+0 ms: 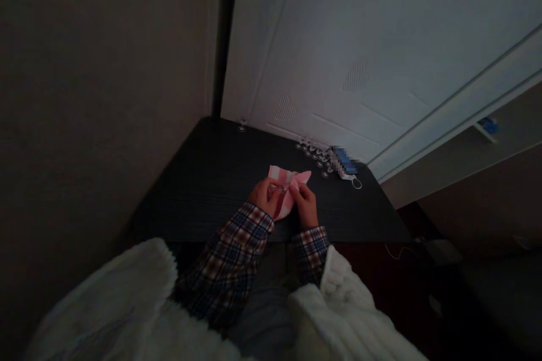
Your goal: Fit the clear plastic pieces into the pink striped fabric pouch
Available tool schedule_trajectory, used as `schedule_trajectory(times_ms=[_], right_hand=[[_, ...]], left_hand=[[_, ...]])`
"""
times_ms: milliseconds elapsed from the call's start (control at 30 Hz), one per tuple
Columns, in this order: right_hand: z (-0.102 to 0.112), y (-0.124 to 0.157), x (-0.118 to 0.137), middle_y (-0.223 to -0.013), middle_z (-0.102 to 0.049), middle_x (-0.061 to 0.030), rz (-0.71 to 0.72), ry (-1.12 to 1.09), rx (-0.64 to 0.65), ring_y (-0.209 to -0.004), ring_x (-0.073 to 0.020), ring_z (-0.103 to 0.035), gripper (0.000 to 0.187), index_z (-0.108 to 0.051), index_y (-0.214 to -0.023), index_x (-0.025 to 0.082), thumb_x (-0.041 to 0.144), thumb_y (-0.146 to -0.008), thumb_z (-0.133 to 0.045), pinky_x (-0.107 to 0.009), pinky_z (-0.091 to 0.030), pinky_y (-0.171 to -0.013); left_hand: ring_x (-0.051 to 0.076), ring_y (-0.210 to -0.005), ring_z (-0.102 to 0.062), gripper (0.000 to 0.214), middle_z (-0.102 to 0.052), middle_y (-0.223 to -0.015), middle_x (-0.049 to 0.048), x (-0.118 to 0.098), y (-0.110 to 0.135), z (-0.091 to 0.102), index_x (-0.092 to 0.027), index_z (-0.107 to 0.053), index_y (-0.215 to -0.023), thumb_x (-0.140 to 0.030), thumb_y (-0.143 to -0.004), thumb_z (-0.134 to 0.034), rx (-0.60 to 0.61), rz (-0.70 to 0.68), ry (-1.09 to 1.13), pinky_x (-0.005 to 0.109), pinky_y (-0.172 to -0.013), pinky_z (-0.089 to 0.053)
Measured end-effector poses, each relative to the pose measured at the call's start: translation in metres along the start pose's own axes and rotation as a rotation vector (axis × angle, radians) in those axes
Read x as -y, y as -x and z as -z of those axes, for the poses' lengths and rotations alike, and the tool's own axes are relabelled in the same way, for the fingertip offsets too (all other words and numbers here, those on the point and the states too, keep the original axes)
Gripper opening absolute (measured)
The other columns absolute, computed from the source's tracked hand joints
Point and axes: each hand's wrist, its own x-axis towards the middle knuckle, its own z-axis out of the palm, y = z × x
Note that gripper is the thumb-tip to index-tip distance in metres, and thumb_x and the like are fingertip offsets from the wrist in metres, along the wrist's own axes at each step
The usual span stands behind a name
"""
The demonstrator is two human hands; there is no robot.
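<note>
Over the near edge of the dark wood-grain table, the left hand and right hand both pinch shut on a pink-and-white striped cloth, with small clear cups beyond it.

no readable text anywhere tbh. blue pack on black table is blurred out, small blue thing on shelf too tiny and dark to make out. no labels, brands, numbers legible.
</note>
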Motion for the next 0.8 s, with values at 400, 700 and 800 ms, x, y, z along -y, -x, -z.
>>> schedule_trajectory(times_ms=[400, 700, 800], right_hand=[[0.0017, -0.0001, -0.0036, -0.060, -0.049, 0.0030, 0.012, -0.001, -0.030, -0.058, -0.0091, -0.040, 0.026, -0.058, -0.065, 0.015, 0.040, -0.074, -0.057, -0.022, -0.035, -0.055], [0.0007, 0.0023, 0.0006, -0.073, -0.055, 0.0003, 0.045, -0.046, -0.008, -0.068, -0.0113, -0.046, 0.021, -0.062, -0.076, 0.016, 0.036, -0.077, -0.055, -0.024, -0.038, -0.065], [0.0003, 0.0030, 0.0019, -0.080, -0.058, -0.0010, 0.071, -0.037, -0.037, -0.077, -0.0132, -0.049, 0.021, -0.063, -0.080, 0.017, 0.036, -0.076, -0.056, -0.025, -0.040, -0.072]], left_hand=[[0.014, -0.070, -0.052, 0.016, -0.055, -0.075, 0.0016, 0.0031, -0.0003, -0.0004, -0.020, -0.059, -0.090, -0.027, -0.077, -0.051, 0.017, -0.075, -0.022, 0.024, -0.065, -0.042], [0.014, -0.070, -0.055, 0.022, -0.059, -0.078, 0.0025, 0.0008, 0.0002, -0.0014, -0.019, -0.060, -0.092, -0.029, -0.073, -0.058, -0.007, -0.012, 0.031, 0.024, -0.064, -0.044], [0.015, -0.070, -0.057, 0.025, -0.061, -0.080, 0.0034, -0.0002, 0.0005, -0.0006, -0.018, -0.060, -0.093, -0.032, -0.073, -0.059, 0.003, 0.022, 0.058, 0.024, -0.063, -0.045]])
